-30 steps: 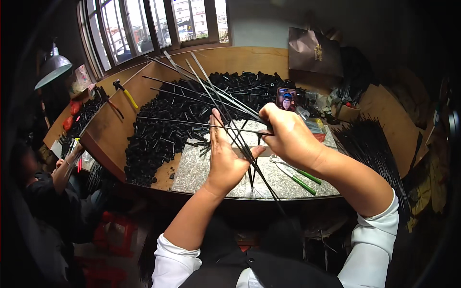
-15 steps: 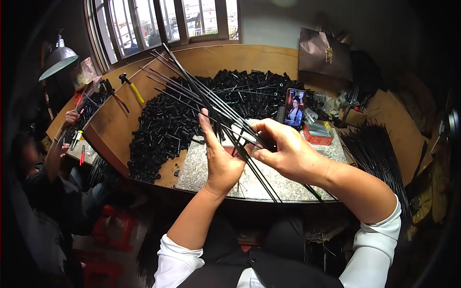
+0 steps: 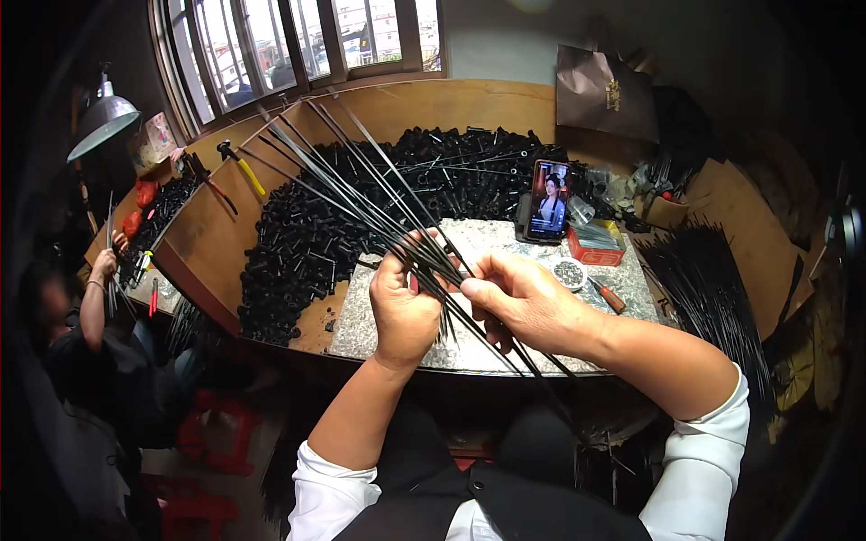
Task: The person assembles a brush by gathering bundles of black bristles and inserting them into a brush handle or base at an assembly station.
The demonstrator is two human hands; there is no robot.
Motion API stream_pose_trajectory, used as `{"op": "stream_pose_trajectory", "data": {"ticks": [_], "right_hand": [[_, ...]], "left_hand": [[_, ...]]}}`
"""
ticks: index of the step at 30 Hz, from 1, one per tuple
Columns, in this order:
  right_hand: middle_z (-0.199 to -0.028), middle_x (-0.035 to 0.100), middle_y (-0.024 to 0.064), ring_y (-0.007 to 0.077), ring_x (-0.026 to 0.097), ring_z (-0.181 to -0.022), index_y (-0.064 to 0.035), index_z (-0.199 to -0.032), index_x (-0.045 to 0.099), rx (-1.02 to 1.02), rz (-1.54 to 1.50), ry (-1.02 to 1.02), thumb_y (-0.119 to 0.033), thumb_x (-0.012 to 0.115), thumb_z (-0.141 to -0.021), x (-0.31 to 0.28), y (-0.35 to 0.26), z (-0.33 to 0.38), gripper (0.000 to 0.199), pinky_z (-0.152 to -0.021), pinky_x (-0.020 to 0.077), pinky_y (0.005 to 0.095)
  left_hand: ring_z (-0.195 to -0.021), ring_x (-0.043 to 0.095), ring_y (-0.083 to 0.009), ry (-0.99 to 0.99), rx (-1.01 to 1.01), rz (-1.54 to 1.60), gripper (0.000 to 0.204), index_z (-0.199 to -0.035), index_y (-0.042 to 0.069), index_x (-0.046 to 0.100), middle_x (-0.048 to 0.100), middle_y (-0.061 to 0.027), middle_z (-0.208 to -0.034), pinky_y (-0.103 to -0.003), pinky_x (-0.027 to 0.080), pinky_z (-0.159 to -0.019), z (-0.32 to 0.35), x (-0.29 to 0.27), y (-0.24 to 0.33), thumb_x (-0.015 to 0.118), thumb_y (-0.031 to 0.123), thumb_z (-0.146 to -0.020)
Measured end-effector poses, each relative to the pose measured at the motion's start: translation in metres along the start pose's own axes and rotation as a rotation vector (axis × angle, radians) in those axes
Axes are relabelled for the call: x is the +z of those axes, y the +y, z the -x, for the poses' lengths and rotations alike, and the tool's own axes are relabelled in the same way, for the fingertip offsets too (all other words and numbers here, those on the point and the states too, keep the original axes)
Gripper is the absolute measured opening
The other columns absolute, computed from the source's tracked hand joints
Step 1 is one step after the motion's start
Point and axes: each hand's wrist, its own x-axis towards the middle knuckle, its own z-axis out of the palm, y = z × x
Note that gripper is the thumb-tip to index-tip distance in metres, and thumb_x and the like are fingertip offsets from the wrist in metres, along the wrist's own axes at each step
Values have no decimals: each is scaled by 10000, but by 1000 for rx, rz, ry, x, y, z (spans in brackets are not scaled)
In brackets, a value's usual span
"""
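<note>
A fanned bundle of thin black rods (image 3: 431, 263) slants across the middle, its long ends reaching up and left towards the window. My left hand (image 3: 402, 316) is wrapped round the bundle. Close by on its right, my right hand (image 3: 534, 302) is closed on the lower part of the rods, some of which stick out below it. Under both hands lies a speckled grey slab (image 3: 356, 332). On it, right of my hands, are a small white dish (image 3: 569, 274) of tiny parts and an orange-handled tool (image 3: 611, 297).
Small black tubular parts (image 3: 293, 257) are heaped behind and left of the slab. A phone (image 3: 548, 203) stands beside a red box (image 3: 597, 250). More black rods (image 3: 713, 288) lie at right. Yellow-handled pliers (image 3: 245, 171) hang on the wooden rim. A co-worker's hand (image 3: 105, 264) holds rods.
My left hand has gone from flat and upright to curled round the rods. The rods have spread wider at their upper ends. The dish and orange-handled tool have come into sight.
</note>
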Motion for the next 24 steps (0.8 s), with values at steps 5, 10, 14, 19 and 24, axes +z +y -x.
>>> {"op": "stream_pose_trajectory", "data": {"ticks": [5, 10, 14, 19, 24], "right_hand": [[-734, 553, 26, 84, 558, -596, -46, -919, 498, -26, -74, -8, -251, 490, -980, -1, 3, -4, 214, -477, 453, 217], [-660, 546, -7, 60, 523, -593, -34, -822, 601, -129, 59, 76, -265, 532, -948, -5, 7, -10, 273, -488, 457, 239], [-660, 516, -36, 24, 467, -578, -49, -754, 573, -120, 18, 75, -216, 574, -938, -3, 2, -9, 249, -488, 415, 193], [-607, 507, -46, 23, 458, -549, -39, -743, 583, -203, 206, 117, -221, 608, -918, -11, 10, -14, 254, -479, 395, 193], [-616, 527, -26, 28, 472, -545, -32, -765, 607, -208, 207, 110, -226, 612, -915, -13, 7, -14, 246, -479, 410, 193]], "left_hand": [[-966, 629, -184, -91, -124, 36, 246, -1081, -9, 604, 664, -107, -1012, -319, 520, -877, -2, -6, 5, 642, -32, -839], [-970, 631, -198, -139, -122, 128, 264, -1069, 8, 646, 668, -109, -1036, -338, 517, -887, -1, -6, 5, 675, -24, -808], [-959, 636, -193, -189, -190, 122, 282, -1090, 11, 645, 670, -108, -1039, -335, 518, -891, -4, -10, 8, 669, -26, -811], [-945, 637, -165, -255, -260, 200, 270, -1095, 1, 641, 673, -82, -1034, -298, 522, -863, -5, -10, 10, 664, -2, -826], [-913, 643, -166, -259, -273, 246, 240, -1074, 6, 643, 671, -86, -1014, -293, 545, -824, -6, -13, 7, 629, -37, -838]]}}
